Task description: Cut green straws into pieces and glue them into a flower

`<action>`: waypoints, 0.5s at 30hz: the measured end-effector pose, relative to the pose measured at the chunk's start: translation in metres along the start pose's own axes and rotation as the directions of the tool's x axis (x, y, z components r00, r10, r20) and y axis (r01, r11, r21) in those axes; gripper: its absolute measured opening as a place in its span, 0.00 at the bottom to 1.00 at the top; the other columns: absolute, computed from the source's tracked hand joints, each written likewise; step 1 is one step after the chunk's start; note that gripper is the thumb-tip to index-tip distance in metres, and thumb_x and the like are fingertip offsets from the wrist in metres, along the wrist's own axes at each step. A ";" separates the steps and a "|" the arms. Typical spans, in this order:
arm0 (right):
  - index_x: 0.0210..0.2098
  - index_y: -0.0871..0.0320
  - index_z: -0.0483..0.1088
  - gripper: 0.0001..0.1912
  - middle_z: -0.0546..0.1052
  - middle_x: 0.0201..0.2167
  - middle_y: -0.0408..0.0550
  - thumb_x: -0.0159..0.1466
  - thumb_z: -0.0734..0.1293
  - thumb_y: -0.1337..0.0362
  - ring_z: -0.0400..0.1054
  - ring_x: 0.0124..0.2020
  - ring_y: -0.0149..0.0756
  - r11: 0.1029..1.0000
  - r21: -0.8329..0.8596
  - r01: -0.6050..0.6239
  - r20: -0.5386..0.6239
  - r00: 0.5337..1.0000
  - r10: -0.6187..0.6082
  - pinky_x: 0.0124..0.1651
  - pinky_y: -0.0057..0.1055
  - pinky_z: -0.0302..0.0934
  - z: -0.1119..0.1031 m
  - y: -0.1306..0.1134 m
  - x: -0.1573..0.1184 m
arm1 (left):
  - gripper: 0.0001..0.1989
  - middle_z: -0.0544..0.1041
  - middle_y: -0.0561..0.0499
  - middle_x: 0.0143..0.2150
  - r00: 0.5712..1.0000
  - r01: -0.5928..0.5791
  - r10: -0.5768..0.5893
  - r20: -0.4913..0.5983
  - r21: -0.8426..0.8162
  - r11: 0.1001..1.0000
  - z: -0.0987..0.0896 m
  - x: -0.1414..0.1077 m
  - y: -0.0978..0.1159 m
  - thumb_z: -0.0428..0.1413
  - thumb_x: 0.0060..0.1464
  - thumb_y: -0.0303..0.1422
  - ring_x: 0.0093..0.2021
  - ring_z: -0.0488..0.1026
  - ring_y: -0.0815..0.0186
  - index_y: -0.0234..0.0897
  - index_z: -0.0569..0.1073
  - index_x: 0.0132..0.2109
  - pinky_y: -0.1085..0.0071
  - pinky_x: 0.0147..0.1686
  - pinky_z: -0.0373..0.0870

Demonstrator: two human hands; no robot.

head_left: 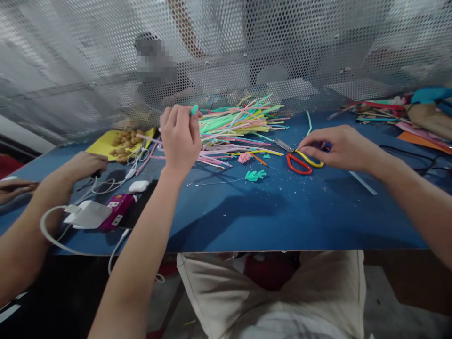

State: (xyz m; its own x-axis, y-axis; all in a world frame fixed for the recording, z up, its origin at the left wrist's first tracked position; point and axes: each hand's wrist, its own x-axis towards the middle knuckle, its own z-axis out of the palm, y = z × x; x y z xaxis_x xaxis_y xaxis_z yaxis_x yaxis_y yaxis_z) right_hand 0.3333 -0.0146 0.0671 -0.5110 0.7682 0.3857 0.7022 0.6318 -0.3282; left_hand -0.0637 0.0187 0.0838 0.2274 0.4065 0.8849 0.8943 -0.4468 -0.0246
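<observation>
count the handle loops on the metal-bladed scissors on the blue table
2: a rounded red loop nearer the person, and a rounded yellow loop right of it, by the right hand, which may hide part of it.

Room in front of the scissors (291, 150)
Toward the person from the scissors, the blue table (318, 216) leaves a wide passage. Left of them, 1 green tuft (255, 176) trails a thin wire (229, 181) across the way; behind-left, the strip pile (240, 120) blocks; farther behind, the mesh wall (219, 47). The right hand (334, 146) crowds their right side.
</observation>
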 end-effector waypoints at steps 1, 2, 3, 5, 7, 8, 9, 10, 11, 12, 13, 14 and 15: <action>0.41 0.51 0.80 0.14 0.83 0.35 0.46 0.68 0.67 0.51 0.75 0.34 0.39 0.999 0.040 -0.003 -0.004 1.000 0.003 0.39 0.36 0.64 0.004 -0.002 0.003 | 0.19 0.76 0.42 0.43 0.999 -0.040 0.040 0.008 -0.046 0.998 -0.003 0.000 0.007 0.40 0.73 0.39 0.48 0.73 0.56 0.36 0.73 0.47 0.58 0.50 0.67; 0.40 0.51 0.81 0.14 0.83 0.34 0.46 0.68 0.67 0.51 0.75 0.33 0.38 0.996 0.088 -0.002 -0.008 1.000 0.003 0.38 0.36 0.64 0.010 -0.004 0.005 | 0.18 0.76 0.42 0.44 0.994 -0.094 0.098 0.044 -0.086 0.992 -0.004 -0.001 0.015 0.40 0.73 0.38 0.48 0.73 0.57 0.36 0.72 0.49 0.60 0.49 0.68; 0.40 0.52 0.81 0.14 0.83 0.33 0.45 0.68 0.67 0.51 0.75 0.32 0.38 0.990 0.140 0.000 -0.007 1.000 0.001 0.37 0.35 0.64 0.016 -0.006 0.006 | 0.17 0.76 0.43 0.44 0.983 -0.153 0.163 0.086 -0.105 0.983 -0.002 -0.003 0.023 0.41 0.73 0.37 0.47 0.74 0.58 0.36 0.72 0.50 0.61 0.48 0.68; 0.39 0.53 0.80 0.15 0.83 0.32 0.45 0.68 0.67 0.51 0.74 0.31 0.36 0.975 0.220 0.009 0.001 1.000 -0.009 0.36 0.33 0.63 0.030 -0.012 0.007 | 0.14 0.76 0.45 0.42 0.936 -0.312 0.321 0.147 -0.080 0.947 0.005 -0.009 0.039 0.43 0.73 0.34 0.45 0.74 0.60 0.37 0.73 0.50 0.63 0.46 0.67; 0.39 0.54 0.80 0.14 0.82 0.31 0.45 0.69 0.66 0.53 0.73 0.30 0.34 0.975 0.222 0.012 0.019 1.000 -0.017 0.35 0.32 0.62 0.044 -0.016 0.005 | 0.12 0.76 0.46 0.40 0.859 -0.477 0.477 0.187 -0.048 0.878 0.014 -0.014 0.052 0.46 0.72 0.33 0.43 0.74 0.60 0.38 0.73 0.48 0.64 0.43 0.66; 0.39 0.54 0.80 0.13 0.82 0.30 0.44 0.69 0.66 0.54 0.72 0.29 0.33 0.979 0.203 0.020 0.027 0.999 -0.026 0.35 0.32 0.61 0.050 -0.018 0.004 | 0.11 0.76 0.47 0.39 0.825 -0.532 0.526 0.206 -0.033 0.846 0.019 -0.015 0.057 0.47 0.71 0.33 0.42 0.73 0.60 0.38 0.74 0.47 0.64 0.42 0.65; 0.39 0.54 0.80 0.12 0.82 0.30 0.44 0.69 0.67 0.55 0.72 0.29 0.33 0.980 0.195 0.029 0.034 0.999 -0.036 0.35 0.32 0.61 0.055 -0.019 0.002 | 0.10 0.75 0.47 0.38 0.794 -0.577 0.567 0.220 -0.022 0.816 0.023 -0.016 0.061 0.48 0.71 0.34 0.41 0.73 0.60 0.38 0.74 0.45 0.63 0.41 0.64; 0.38 0.55 0.79 0.12 0.82 0.30 0.44 0.69 0.67 0.55 0.72 0.28 0.32 0.976 0.213 0.035 0.050 0.998 -0.046 0.34 0.31 0.61 0.060 -0.020 0.001 | 0.10 0.75 0.48 0.37 0.768 -0.612 0.598 0.231 -0.014 0.791 0.027 -0.017 0.064 0.48 0.71 0.33 0.40 0.72 0.61 0.38 0.74 0.44 0.63 0.40 0.63; 0.38 0.55 0.79 0.13 0.82 0.30 0.44 0.69 0.66 0.55 0.71 0.28 0.32 0.966 0.257 0.027 0.069 0.997 -0.047 0.33 0.30 0.61 0.063 -0.020 -0.001 | 0.11 0.75 0.48 0.37 0.746 -0.638 0.621 0.240 -0.010 0.770 0.031 -0.017 0.067 0.48 0.71 0.33 0.39 0.72 0.61 0.38 0.74 0.43 0.63 0.39 0.62; 0.37 0.55 0.79 0.14 0.82 0.30 0.44 0.69 0.66 0.54 0.71 0.27 0.31 0.947 0.322 0.005 0.094 0.995 -0.037 0.32 0.29 0.61 0.066 -0.021 -0.002 | 0.11 0.75 0.48 0.37 0.725 -0.662 0.643 0.246 -0.011 0.750 0.034 -0.017 0.071 0.48 0.71 0.33 0.39 0.72 0.61 0.37 0.74 0.42 0.63 0.39 0.62; 0.36 0.56 0.79 0.15 0.82 0.29 0.44 0.70 0.65 0.54 0.71 0.25 0.30 0.918 0.396 -0.031 0.124 0.992 -0.020 0.30 0.29 0.61 0.067 -0.022 -0.003 | 0.11 0.75 0.47 0.37 0.703 -0.683 0.664 0.254 -0.019 0.730 0.037 -0.018 0.075 0.48 0.70 0.32 0.40 0.72 0.61 0.37 0.74 0.41 0.63 0.39 0.61; 0.36 0.56 0.79 0.16 0.81 0.29 0.44 0.70 0.64 0.53 0.70 0.24 0.29 0.882 0.466 -0.073 0.150 0.989 0.003 0.28 0.28 0.61 0.069 -0.023 -0.004 | 0.11 0.75 0.47 0.38 0.681 -0.702 0.684 0.261 -0.034 0.711 0.040 -0.019 0.079 0.48 0.70 0.32 0.40 0.72 0.61 0.37 0.74 0.41 0.62 0.40 0.61; 0.36 0.56 0.79 0.17 0.81 0.28 0.44 0.70 0.64 0.53 0.68 0.22 0.29 0.845 0.523 -0.113 0.170 0.985 0.027 0.27 0.28 0.60 0.070 -0.024 -0.004 | 0.11 0.76 0.46 0.39 0.653 -0.722 0.707 0.271 -0.057 0.689 0.043 -0.021 0.084 0.48 0.70 0.32 0.41 0.72 0.61 0.36 0.74 0.42 0.62 0.40 0.62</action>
State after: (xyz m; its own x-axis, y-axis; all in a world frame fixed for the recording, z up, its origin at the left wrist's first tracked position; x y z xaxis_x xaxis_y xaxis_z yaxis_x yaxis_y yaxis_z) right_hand 0.2838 -0.0258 0.0131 -0.5687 0.7913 0.2245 0.3918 0.5006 -0.7720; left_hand 0.0233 0.0069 0.0433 0.8854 0.1655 0.4344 0.4299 -0.6473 -0.6295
